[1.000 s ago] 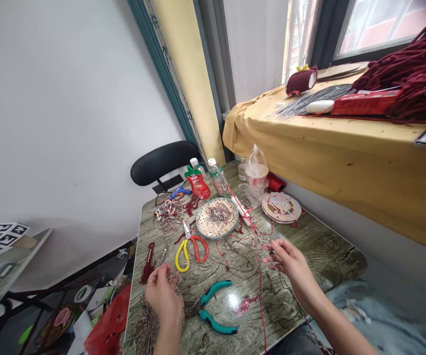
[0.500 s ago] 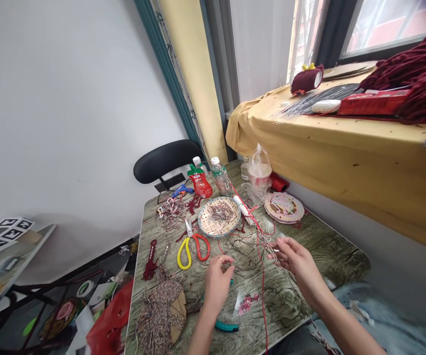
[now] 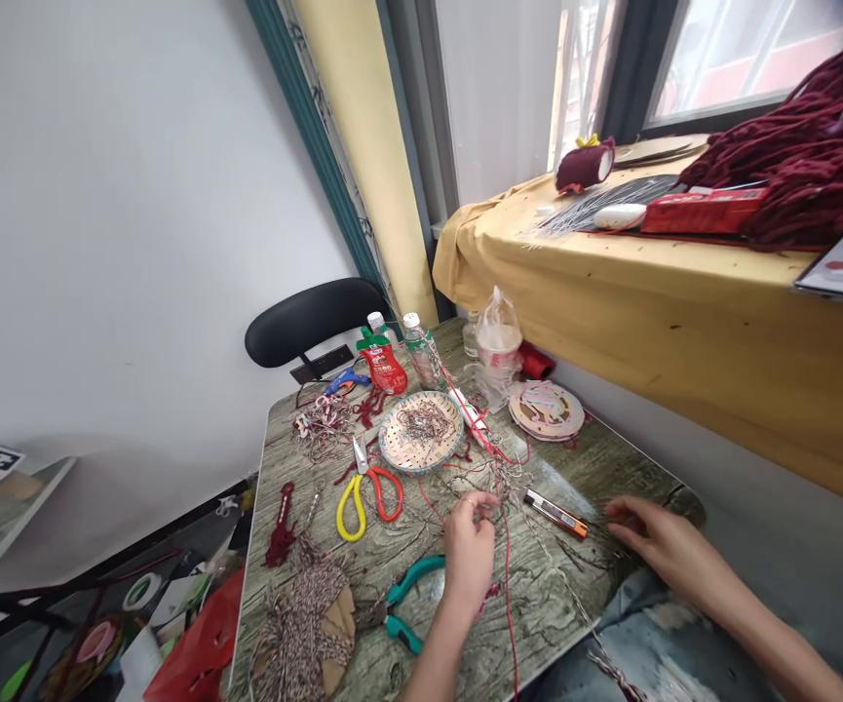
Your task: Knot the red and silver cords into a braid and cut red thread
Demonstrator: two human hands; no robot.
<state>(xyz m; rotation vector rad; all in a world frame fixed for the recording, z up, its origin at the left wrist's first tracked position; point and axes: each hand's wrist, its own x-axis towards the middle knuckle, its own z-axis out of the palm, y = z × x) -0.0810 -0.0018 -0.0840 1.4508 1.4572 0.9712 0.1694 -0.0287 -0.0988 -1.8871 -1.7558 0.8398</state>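
Note:
My left hand [image 3: 471, 541] is above the middle of the table, its fingers loosely curled with a gap at the thumb. A red cord [image 3: 507, 575] runs down beside its fingertips; I see nothing held. My right hand [image 3: 651, 534] is at the table's right front edge, fingers stretched out and thumb apart, holding nothing visible. Between the hands lies a slim orange-and-black stick with a label [image 3: 556, 514]. A thin speckled braided cord [image 3: 556, 565] trails from the tangle toward my lap. Teal-handled pliers [image 3: 401, 609] lie left of my left wrist, partly hidden by it.
Scissors [image 3: 361, 487] with yellow and red handles lie near a round woven tray [image 3: 394, 450] of thread scraps. Speckled yarn wound on card [image 3: 304, 629] is at the front left. Bottles [image 3: 421, 356], a red pouch [image 3: 384, 366] and a bagged cup [image 3: 498, 341] stand behind.
My right hand has let go of the speckled cords and moved right, uncovering the orange-and-black stick. My left hand has shifted right toward the red cord, showing more of the pliers.

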